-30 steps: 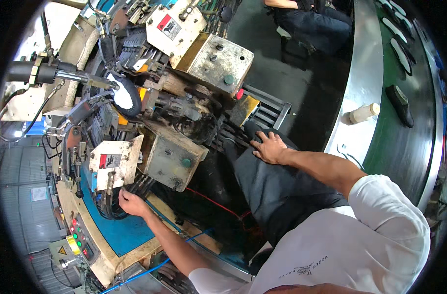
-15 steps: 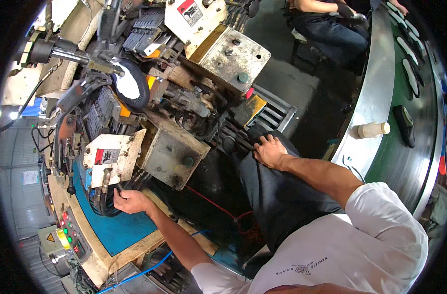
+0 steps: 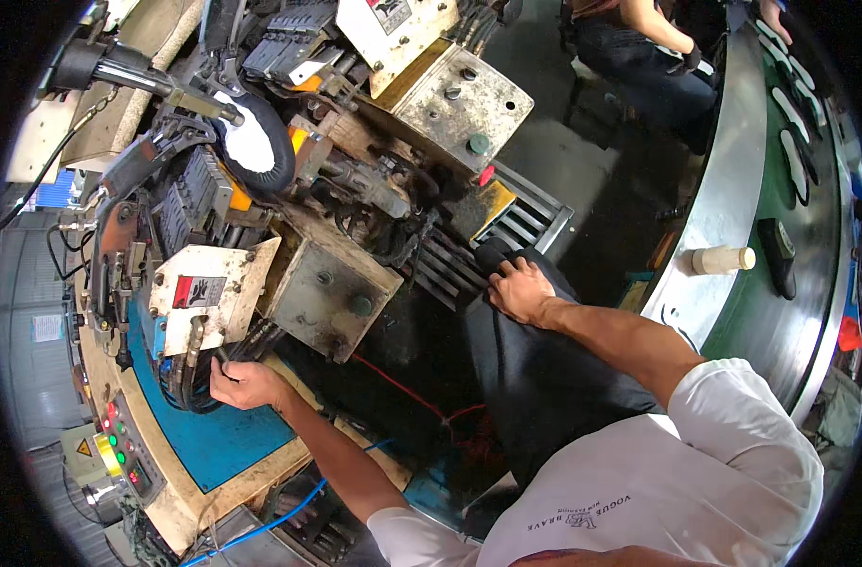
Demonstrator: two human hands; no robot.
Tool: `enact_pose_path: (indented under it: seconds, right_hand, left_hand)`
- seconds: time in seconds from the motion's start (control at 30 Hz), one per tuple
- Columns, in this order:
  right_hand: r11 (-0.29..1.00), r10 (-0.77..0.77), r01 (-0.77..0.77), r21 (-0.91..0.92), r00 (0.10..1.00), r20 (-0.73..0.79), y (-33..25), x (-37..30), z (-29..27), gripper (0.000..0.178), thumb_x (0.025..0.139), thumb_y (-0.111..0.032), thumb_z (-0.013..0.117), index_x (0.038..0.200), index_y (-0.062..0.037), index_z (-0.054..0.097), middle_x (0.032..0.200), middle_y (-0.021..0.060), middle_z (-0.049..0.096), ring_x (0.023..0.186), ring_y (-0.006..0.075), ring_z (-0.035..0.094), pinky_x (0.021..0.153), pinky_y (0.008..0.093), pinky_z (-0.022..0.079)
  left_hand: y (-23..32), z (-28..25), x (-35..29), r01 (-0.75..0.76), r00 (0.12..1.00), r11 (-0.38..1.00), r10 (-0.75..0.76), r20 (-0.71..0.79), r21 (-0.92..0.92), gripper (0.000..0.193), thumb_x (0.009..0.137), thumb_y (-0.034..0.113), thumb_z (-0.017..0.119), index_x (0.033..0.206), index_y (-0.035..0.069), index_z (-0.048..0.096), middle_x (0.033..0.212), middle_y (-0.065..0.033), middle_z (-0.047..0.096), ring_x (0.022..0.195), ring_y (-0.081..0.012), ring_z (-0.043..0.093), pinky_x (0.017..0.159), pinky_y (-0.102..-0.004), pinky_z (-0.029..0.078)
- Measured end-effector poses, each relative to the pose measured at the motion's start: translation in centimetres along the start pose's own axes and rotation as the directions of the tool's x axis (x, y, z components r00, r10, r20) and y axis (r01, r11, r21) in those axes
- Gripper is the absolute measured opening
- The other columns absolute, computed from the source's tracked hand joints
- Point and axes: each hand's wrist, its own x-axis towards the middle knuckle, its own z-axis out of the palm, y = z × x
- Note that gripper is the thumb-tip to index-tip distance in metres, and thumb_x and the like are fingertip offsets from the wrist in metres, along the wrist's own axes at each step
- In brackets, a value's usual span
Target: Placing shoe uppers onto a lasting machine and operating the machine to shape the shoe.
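My left hand point(image 3: 248, 386) is closed in a pinch beside the black hoses point(image 3: 187, 383) under the machine's white guard plate point(image 3: 204, 300). A short dark piece shows at its fingertips; I cannot tell whether it is a hose or a small handle. My right hand point(image 3: 522, 291) lies on my knee, fingers spread, holding nothing. A dark shoe upper with a white sole face point(image 3: 249, 142) sits in the machine below a metal press rod point(image 3: 171, 90).
Grimy control boxes point(image 3: 332, 295) jut toward my knees. A panel with coloured buttons point(image 3: 128, 449) stands at left, past a blue mat point(image 3: 213, 444). To the right, a green conveyor point(image 3: 747, 307) carries a dark shoe point(image 3: 777, 257) and several white-soled pieces; another person point(image 3: 639, 66) sits beyond.
The view has shifted slightly. My left hand still pinches by the hoses and my right hand stays on my knee. The other person's gloved hand has moved.
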Motion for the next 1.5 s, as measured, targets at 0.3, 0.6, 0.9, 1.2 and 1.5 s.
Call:
enact_pose_path:
  seconds: [0.3,0.6,0.9,1.2,1.5]
  right_hand:
    - [1.000,0.003,-0.006,-0.029,0.996,-0.086,0.7,-0.3,0.5,0.036,0.103,-0.040,0.063,0.120,-0.0110,0.075,0.127,0.0147,0.067,0.123,0.0398,0.062,0.106,0.0535,0.052]
    - [1.000,0.004,-0.006,-0.021,0.998,-0.066,0.9,-0.2,0.4,0.035,0.103,-0.039,0.064,0.122,-0.0113,0.074,0.129,0.0149,0.067,0.123,0.0395,0.062,0.106,0.0529,0.053]
    - [0.999,0.025,-0.024,0.032,0.999,-0.024,0.9,-0.1,-0.2,0.042,0.103,-0.039,0.058,0.127,-0.0082,0.075,0.132,0.0188,0.067,0.126,0.0425,0.060,0.108,0.0563,0.051]
    - [1.000,0.025,-0.024,0.017,0.998,-0.052,0.8,0.0,0.3,0.041,0.101,-0.041,0.062,0.124,-0.0101,0.075,0.129,0.0191,0.068,0.122,0.0426,0.062,0.103,0.0549,0.052]
    - [0.999,0.009,-0.012,-0.032,0.996,-0.090,0.9,-0.8,-1.0,0.040,0.103,-0.041,0.061,0.121,-0.0101,0.077,0.127,0.0168,0.069,0.121,0.0414,0.066,0.101,0.0549,0.054]
  left_hand:
    - [-0.1,0.0,0.0,-0.024,1.000,1.000,0.024,-0.010,-0.008,0.020,0.098,0.010,0.065,0.104,0.001,0.082,0.102,-0.0190,0.073,0.092,-0.0395,0.069,0.083,-0.0516,0.056]
    - [-0.1,0.1,-0.2,-0.005,1.000,1.000,0.005,-0.003,0.008,0.020,0.100,0.012,0.064,0.102,0.001,0.081,0.100,-0.0188,0.072,0.092,-0.0404,0.068,0.083,-0.0527,0.055]
    - [-0.6,0.4,-0.7,-0.032,0.999,0.999,0.033,-0.031,0.035,0.022,0.103,0.018,0.063,0.102,0.004,0.080,0.099,-0.0175,0.071,0.092,-0.0404,0.067,0.082,-0.0536,0.054]
    - [-0.9,0.4,-0.9,-0.041,0.998,0.998,0.043,-0.044,0.057,0.025,0.106,0.022,0.063,0.106,0.004,0.079,0.102,-0.0164,0.071,0.092,-0.0406,0.067,0.082,-0.0532,0.053]
    - [-0.2,-0.7,0.0,-0.152,0.988,0.984,0.149,0.037,0.088,0.022,0.104,0.014,0.061,0.112,0.003,0.077,0.109,-0.0161,0.069,0.103,-0.0385,0.065,0.092,-0.0532,0.052]
